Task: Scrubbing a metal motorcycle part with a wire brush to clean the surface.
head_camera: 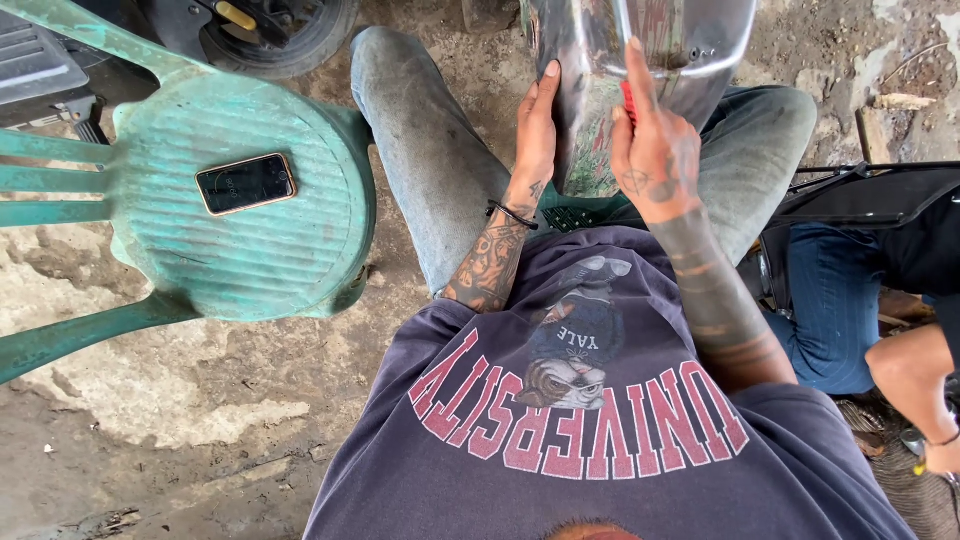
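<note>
- My left hand (536, 125) lies flat against the left side of the shiny metal panel (640, 60), fingers straight, pressing rather than clasping.
- My right hand (655, 150) rests on the panel's face, index finger stretched upward, a small red tool (628, 102) pinched under the other fingers.
- The panel stands upright between my knees, at the top of the view.
- A phone (245, 183) lies on the green chair (250, 260) to my left.
- Another person's arm (915, 385) shows at right.
</note>
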